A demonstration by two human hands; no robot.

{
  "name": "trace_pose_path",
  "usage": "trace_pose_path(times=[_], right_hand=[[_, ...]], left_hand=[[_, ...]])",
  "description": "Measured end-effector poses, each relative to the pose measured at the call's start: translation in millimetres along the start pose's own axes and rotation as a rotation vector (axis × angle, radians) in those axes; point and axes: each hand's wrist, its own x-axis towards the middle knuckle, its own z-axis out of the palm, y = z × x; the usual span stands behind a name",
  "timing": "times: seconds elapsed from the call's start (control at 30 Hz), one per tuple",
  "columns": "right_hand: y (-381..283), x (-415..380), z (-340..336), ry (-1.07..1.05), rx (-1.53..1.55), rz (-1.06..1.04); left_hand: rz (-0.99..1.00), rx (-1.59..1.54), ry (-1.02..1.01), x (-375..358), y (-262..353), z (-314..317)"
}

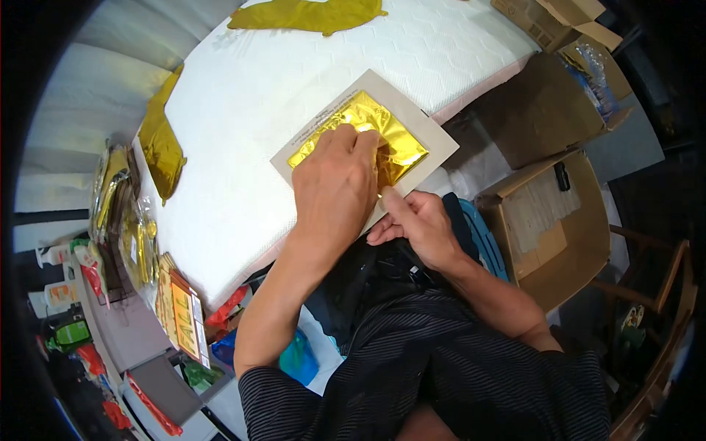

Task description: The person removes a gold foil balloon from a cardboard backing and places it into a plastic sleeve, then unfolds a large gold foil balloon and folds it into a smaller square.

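A shiny gold foil piece lies folded flat on a grey-beige card with small print along one edge. The card rests at the near edge of a white quilted mattress. My left hand is over the left part of the foil, its fingers bent down onto it; the fingertips are partly hidden. At the card's near corner, my right hand pinches the card's edge, with the thumb on top near the foil and the fingers curled below.
Gold foil shapes lie at the mattress's far and left sides. An open cardboard box with a stack of clear packets stands at right, more boxes behind it. Packaged foil items hang at left, above a cluttered shelf. A wooden chair stands far right.
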Motion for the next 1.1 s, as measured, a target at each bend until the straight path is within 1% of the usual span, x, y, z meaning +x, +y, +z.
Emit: trace_pose_path(times=[0.03, 0.07, 0.1, 0.13, 0.17, 0.23, 0.3, 0.33, 0.4, 0.43, 0.5, 0.57, 0.6, 0.67, 0.8, 0.9, 0.97, 1.1], right_hand=[[2.0, -2.0, -6.6, -0.049, 0.065, 0.014], [5.0, -4.7, -14.9, -0.047, 0.065, 0.018], [8.9, -7.7, -24.1, -0.081, 0.171, -0.070], [13.2, -8.9, -30.3, -0.114, 0.277, -0.157], [17.9, -7.5, -34.5, -0.111, 0.276, -0.153], [20.6, -3.3, -39.1, 0.038, 0.179, -0.223], [19.0, 1.2, -34.7, 0.061, 0.184, -0.228], [16.5, 3.6, -30.1, 0.039, 0.164, -0.250], [16.5, 10.6, -24.8, 0.011, 0.142, -0.270], [18.9, 14.7, -23.7, 0.035, 0.165, -0.257], [18.6, 20.9, -22.8, 0.059, 0.188, -0.244], [16.6, 25.3, -23.4, 0.109, 0.084, -0.217], [16.3, 27.6, -22.6, 0.110, 0.085, -0.217], [16.3, 31.7, -21.1, 0.106, 0.059, -0.260], [20.8, 39.3, -28.3, 0.048, 0.093, -0.241], [20.9, 44.6, -23.9, 0.066, 0.150, -0.296], [22.0, 48.7, -22.8, 0.087, 0.070, -0.408], [16.9, 48.3, -22.6, 0.064, 0.053, -0.399]], left_hand=[[-0.001, -0.002, -0.002, -2.4, -1.3, -3.3], [-0.017, -0.086, -0.034, -5.4, -1.5, -9.1], [-0.035, -0.171, -0.065, -9.2, -0.7, -14.4], [-0.039, -0.173, -0.067, -14.3, 1.1, -19.1], [-0.031, -0.216, -0.097, -19.7, 3.8, -23.4], [-0.023, -0.263, -0.130, -27.7, 8.7, -24.8], [0.075, -0.202, -0.150, -34.4, 12.8, -23.9], [0.070, -0.184, -0.199, -37.2, 14.1, -24.9], [0.080, -0.148, -0.168, -39.6, 14.9, -18.7], [0.097, -0.113, -0.136, -40.7, 15.0, -15.6], [0.094, -0.101, -0.134, -42.6, 15.0, -12.9], [0.093, -0.091, -0.135, -43.8, 16.2, -10.7], [0.096, -0.079, -0.125, -43.8, 16.6, -9.8], [0.099, -0.068, -0.115, -44.2, 16.8, -8.4], [0.078, -0.081, -0.101, -43.7, 16.8, -7.1], [0.064, -0.081, -0.093, -43.3, 16.7, -5.7], [0.062, -0.078, -0.094, -42.7, 15.7, -4.5], [0.053, -0.068, -0.048, -44.6, 15.3, 1.7]])
